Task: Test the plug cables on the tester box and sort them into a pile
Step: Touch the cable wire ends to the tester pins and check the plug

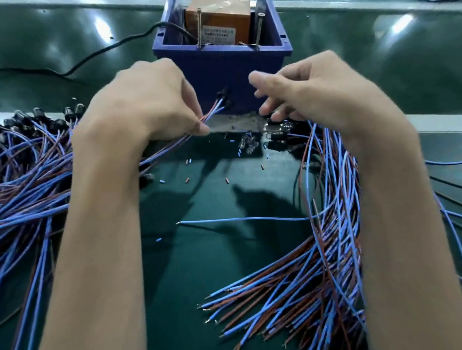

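Left hand [147, 104] pinches the plug cable [216, 109] in its fingers, wires running up-right to the plug at the tester box [224, 73] front; right hand [309, 91], fingers slack and apparently empty, hovers just beside.

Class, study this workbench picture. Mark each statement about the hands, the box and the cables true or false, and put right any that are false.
1. The left hand pinches the wires of a cable whose plug end is at the front of the blue box. True.
2. The blue box is empty. False: an orange block sits inside it.
3. Blue and brown cables lie in a left pile and a right pile. True.
4. The right hand grips a bundle of cables. False: its fingers are loosely spread and seem to hold nothing.
5. The black cord runs from the box towards the right. False: it runs left.
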Demonstrator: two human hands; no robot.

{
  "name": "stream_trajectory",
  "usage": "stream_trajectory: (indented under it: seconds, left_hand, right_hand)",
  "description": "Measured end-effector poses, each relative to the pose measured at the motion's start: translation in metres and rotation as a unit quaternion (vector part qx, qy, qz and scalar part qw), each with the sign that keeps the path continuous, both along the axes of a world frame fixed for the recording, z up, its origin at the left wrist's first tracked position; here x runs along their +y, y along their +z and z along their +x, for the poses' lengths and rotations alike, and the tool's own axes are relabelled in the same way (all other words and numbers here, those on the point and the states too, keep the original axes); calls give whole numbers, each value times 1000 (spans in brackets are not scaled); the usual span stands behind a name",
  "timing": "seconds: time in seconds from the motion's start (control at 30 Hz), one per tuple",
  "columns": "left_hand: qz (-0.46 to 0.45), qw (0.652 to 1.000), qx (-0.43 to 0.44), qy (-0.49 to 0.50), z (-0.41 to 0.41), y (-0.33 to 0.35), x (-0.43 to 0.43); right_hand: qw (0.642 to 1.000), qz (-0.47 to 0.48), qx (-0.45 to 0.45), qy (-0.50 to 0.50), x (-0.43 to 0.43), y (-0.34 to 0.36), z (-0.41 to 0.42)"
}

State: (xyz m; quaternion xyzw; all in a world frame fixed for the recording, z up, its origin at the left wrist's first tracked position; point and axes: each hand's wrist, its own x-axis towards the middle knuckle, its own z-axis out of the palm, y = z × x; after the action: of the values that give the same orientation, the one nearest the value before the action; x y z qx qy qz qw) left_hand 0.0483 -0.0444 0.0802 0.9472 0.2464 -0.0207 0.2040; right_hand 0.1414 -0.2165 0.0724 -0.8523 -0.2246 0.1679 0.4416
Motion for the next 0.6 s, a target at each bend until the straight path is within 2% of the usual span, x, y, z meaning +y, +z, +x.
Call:
stream_trajectory:
  seconds: [0.23,0.37,0.6]
  left_hand:
    - [-40,999,25,-25,-2,5,-9]
    - [-45,998,-33,-3,-7,13,-7]
    - [-33,993,-112,-27,-7,23,-26]
  right_hand:
    - [999,-21,23,41,6,-4,-2]
    - [999,-18,22,45,5,-4,-3]
    - [989,98,70,85,5,3,-9]
